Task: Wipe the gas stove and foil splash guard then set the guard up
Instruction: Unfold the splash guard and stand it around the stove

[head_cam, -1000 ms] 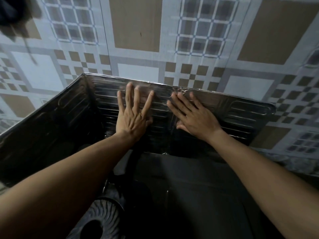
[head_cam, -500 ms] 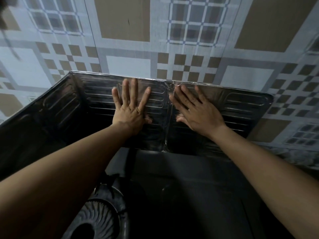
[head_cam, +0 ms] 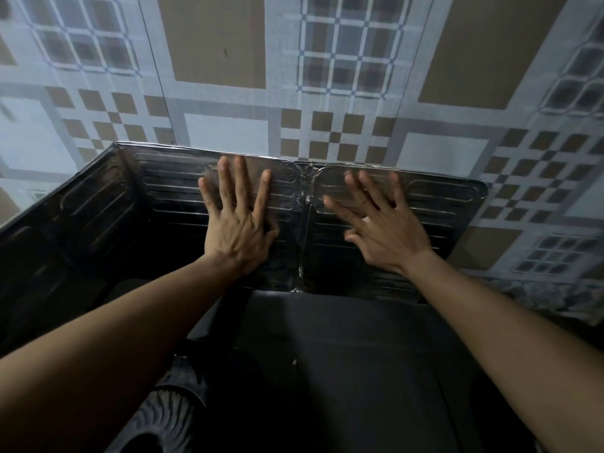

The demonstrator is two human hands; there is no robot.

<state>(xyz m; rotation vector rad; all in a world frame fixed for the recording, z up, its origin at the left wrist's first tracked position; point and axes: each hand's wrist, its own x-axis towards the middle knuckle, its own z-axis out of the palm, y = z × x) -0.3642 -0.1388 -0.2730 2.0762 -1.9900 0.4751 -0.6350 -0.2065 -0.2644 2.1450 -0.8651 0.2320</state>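
- Two bare hands are doing the setup, so go panel by panel.
- Far left of frame: the side wing of the foil splash guard (head_cam: 98,204) angles forward; I'd square it off so it stands alone.
- Left hand (head_cam: 240,230), fingers spread, lies flat on the back panel, gripping nothing.
- Right hand (head_cam: 389,233), also splayed and empty, looks blurred; whether it touches, can't tell.
- Lower frame: gas stove (head_cam: 343,371) sits in front; press evenly, foil dents easily.
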